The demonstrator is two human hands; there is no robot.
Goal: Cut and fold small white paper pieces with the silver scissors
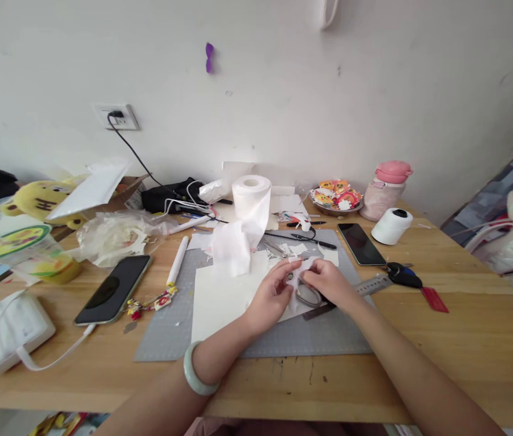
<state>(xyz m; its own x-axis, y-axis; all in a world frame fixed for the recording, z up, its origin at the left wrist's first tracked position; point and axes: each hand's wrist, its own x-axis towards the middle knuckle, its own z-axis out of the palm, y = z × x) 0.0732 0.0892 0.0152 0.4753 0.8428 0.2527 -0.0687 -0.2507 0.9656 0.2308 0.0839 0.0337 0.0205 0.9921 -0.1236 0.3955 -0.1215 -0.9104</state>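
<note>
A small white strip of paper or tissue (300, 277) is pinched between both hands over the grey cutting mat (265, 345). My left hand (274, 290), with a pale bangle on its wrist, grips the strip's left side with bent fingers. My right hand (326, 281) closes on its right side. Just under the hands lie scissors (309, 297), partly hidden, and a metal ruler (372, 284). White sheets (217, 303) lie on the mat beneath the left hand. Behind the hands stands a white tissue roll (251, 197) with its loose end (231, 248) hanging down onto the sheets.
To the right are a phone (360, 244), a thread cone (391, 226), keys (405, 275) and a pink-lidded bottle (384, 191). A bowl (337, 210) stands behind. On the left are another phone (113, 290), a power bank (8, 333) and a drink cup (51, 263).
</note>
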